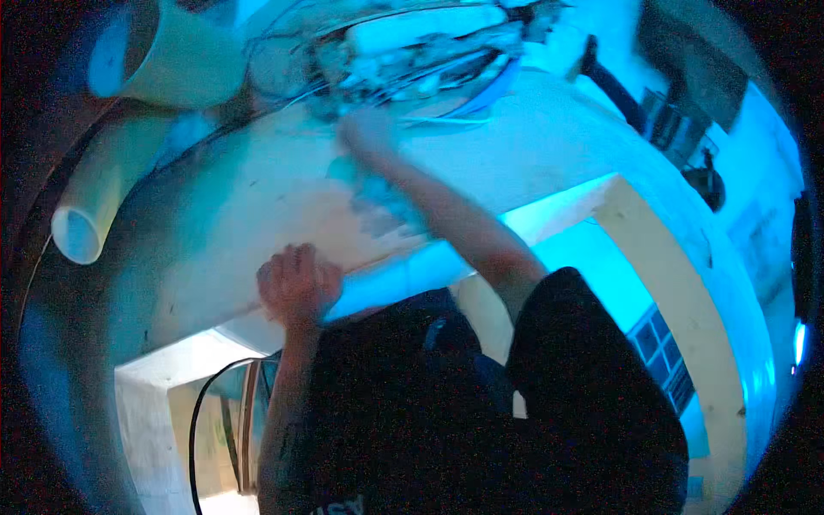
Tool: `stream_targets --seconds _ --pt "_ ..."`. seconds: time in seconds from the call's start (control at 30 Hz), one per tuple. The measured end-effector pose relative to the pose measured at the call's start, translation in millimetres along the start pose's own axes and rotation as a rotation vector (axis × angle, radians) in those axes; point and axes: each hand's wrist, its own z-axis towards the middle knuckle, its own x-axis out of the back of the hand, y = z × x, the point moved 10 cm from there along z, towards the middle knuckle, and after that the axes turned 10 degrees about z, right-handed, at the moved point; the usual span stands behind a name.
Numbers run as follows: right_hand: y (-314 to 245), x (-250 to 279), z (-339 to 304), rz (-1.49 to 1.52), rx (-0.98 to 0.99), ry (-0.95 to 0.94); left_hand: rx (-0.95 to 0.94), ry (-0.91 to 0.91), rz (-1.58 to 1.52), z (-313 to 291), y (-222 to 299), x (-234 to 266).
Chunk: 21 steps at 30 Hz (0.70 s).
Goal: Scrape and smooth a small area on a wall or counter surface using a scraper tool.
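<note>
My left hand (299,283) rests at the near edge of the pale worktop (232,223), its fingers curled in. Whatever it may hold is hidden by the fingers. Stretched far across the worktop, my right hand (367,137) is smeared by motion, so its fingers do not show clearly. It is nearest to a cluttered heap of cables and tools (421,73) at the back. A teal patch shows just below that hand, too blurred to name.
Two pale, wide tubes (107,184) (184,64) lie at the far left. A black long-handled tool (614,90) and other dark gear stand at the back right. Below the worktop are a wooden frame (687,283) and a black cable (196,412). Blue light tints much of the scene.
</note>
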Motion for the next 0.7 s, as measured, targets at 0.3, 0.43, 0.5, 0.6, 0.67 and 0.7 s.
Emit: stream_targets --seconds 0.3,0.43,0.5,0.6,0.67,0.7 --pt "-3 63 19 0.206 -0.105 0.138 -0.005 0.177 -0.014 5 3 26" --pt "-46 11 -20 -0.054 0.079 0.147 -0.009 0.162 -0.002 7 3 23" --pt "-33 24 -2 0.061 -0.01 0.081 -0.028 0.164 -0.01 4 3 18" --pt "-14 46 18 0.233 -0.225 -0.03 0.003 -0.043 0.021 -3 -5 -2" --pt "-43 27 -11 0.092 0.025 0.079 0.006 -0.007 0.02 -4 -5 1" --pt "-70 25 -26 -0.072 0.254 0.201 -0.002 0.035 -0.009 -3 -5 5"
